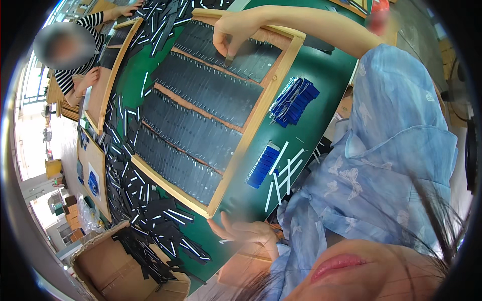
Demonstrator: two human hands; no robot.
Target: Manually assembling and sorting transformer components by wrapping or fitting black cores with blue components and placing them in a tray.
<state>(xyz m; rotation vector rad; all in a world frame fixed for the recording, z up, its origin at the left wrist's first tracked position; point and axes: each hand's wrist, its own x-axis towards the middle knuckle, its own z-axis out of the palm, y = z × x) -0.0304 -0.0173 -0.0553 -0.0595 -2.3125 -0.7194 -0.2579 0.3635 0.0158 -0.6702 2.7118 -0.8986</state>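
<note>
My right hand [236,32] reaches over the top of a wooden frame [241,158]. Its fingers are pinched on a small flat brownish piece [229,60], too small to name, which points down at the rows below. Inside the frame, flat black pieces [206,88] lie side by side in several rows, with short pale strips along their edges. Reddish-brown board shows between the rows. My left hand [246,231] is by the frame's lower corner, blurred, with fingers apart and nothing visible in it.
Blue packets [296,100] and a smaller blue stack [262,165] lie on the green table [316,65], beside white strips [288,173]. Loose black pieces [145,200] pile up beyond the frame. A cardboard box [108,268] stands at lower left. Across the table, a person [88,75] handles another frame [113,75].
</note>
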